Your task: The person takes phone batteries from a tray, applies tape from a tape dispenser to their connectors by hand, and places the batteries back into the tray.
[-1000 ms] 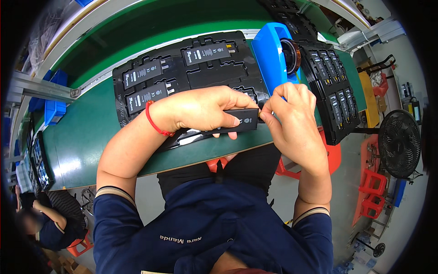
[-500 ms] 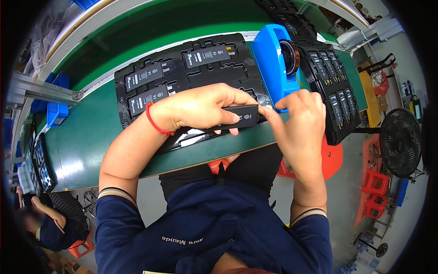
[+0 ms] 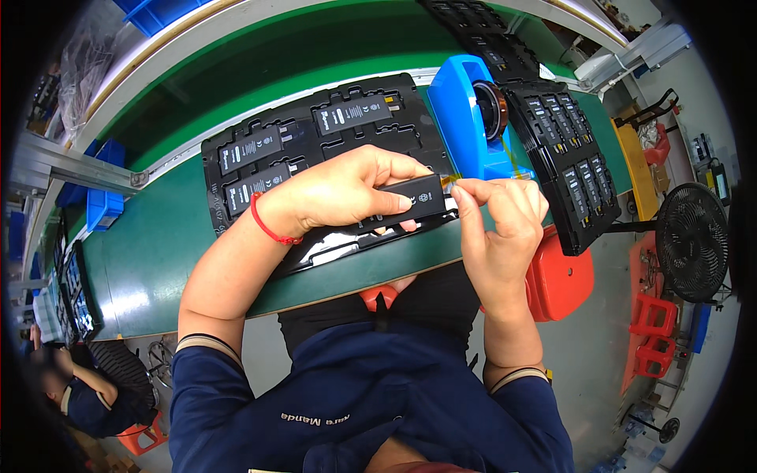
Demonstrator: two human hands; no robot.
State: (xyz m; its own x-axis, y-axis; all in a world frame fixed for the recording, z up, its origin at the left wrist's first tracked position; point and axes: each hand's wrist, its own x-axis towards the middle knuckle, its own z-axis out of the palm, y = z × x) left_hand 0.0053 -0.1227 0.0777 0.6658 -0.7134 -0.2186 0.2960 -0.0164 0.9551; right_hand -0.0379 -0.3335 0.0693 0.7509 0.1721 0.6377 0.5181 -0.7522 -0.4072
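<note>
My left hand (image 3: 343, 191) is closed around a flat black battery (image 3: 426, 194), thumb on its printed face, holding it above the near side of the tray. A pale tab and a small amber-yellow bit show at the battery's right end. There the thumb and fingertips of my right hand (image 3: 501, 225) pinch together; what lies between them is too small to make out. Under my left arm is a black moulded tray (image 3: 402, 140), in which several more flat batteries (image 3: 352, 113) sit in recesses. Just beyond my right hand stands a blue tape dispenser (image 3: 460, 102) carrying an amber tape roll (image 3: 502, 114).
Stacked black trays of batteries (image 3: 564, 162) stand on the right of the green bench (image 3: 150, 260). Blue bins (image 3: 104, 206) hang at the left. A red stool (image 3: 564, 276) and a black fan (image 3: 692, 244) are at the right. Another person (image 3: 91, 390) sits far left.
My right hand has shifted slightly left and down, its fingertips now pinching by the battery's end. The battery's right end has tilted up a little, and its pale tab has come into view.
</note>
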